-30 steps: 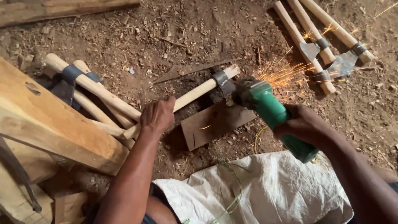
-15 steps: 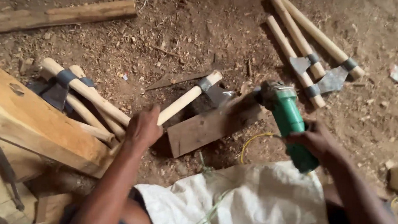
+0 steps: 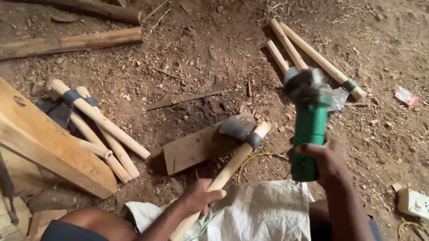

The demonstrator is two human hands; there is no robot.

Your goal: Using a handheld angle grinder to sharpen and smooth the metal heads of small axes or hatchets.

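I see the axe [image 3: 239, 138] lying with its head on a flat wooden block [image 3: 196, 147] on the dirt floor, my left hand [image 3: 200, 196] with fingers clenched round its pale handle. My right hand [image 3: 327, 159] grips the green angle grinder [image 3: 309, 126], lifted clear. I judge it best to pin the handle firmly before lowering the disc. Half a second ago the grinder sat lower, near the head; the axe has since turned.
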